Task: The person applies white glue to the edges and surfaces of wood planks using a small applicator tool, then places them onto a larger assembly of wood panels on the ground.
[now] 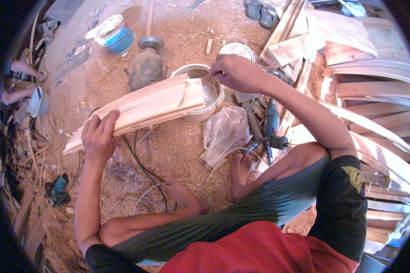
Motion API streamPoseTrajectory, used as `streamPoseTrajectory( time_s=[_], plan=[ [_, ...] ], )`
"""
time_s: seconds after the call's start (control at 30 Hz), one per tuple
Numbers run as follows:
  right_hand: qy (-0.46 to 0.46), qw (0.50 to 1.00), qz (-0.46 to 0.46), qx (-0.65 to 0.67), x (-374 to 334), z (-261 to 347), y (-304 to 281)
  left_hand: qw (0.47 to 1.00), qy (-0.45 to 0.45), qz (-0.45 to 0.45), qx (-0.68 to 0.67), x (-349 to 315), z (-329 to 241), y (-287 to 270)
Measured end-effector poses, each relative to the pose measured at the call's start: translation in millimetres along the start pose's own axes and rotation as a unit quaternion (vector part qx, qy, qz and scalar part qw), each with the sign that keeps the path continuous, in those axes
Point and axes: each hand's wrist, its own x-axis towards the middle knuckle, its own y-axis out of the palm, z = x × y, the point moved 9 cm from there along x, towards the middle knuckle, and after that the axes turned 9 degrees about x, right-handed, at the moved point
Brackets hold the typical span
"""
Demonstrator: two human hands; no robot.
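Note:
My left hand [99,135] is closed round the left part of a long, pale wooden board [143,105], which looks layered along its edge and has a splintered right end. The board is tilted, its right end raised over a white bucket [207,110]. Above that bucket's rim, close to the board's right end, is my right hand [237,73]. Its fingers are pinched together, and whatever they hold is hidden from view. A clear plastic bag [226,129] lies just in front of the bucket.
A blue power drill [272,120] lies right of the bag. Behind the board stands a dusty grey machine [146,70]; a blue-and-white bucket [116,34] is farther back. Curved wooden pieces [378,91] are stacked at right. Cables [187,184] cross the floor. Another person's hands [27,79] show far left.

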Motion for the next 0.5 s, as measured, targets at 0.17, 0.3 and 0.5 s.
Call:
streamPoseTrajectory(
  time_s=[0.17,0.3,0.5],
  plan=[
    [0.014,1.000,0.020,0.003,-4.9,15.6,-7.6,0.999,0.020,-0.026,0.022,3.3,-7.4,-7.4],
    [0.037,0.998,0.041,0.009,-11.2,31.8,-21.0,1.000,0.010,-0.016,0.020,4.1,-6.1,-6.9],
    [-0.049,0.998,-0.005,-0.050,-26.9,80.0,-48.1,1.000,-0.005,-0.005,0.023,4.2,-3.1,-2.3]
  ],
)
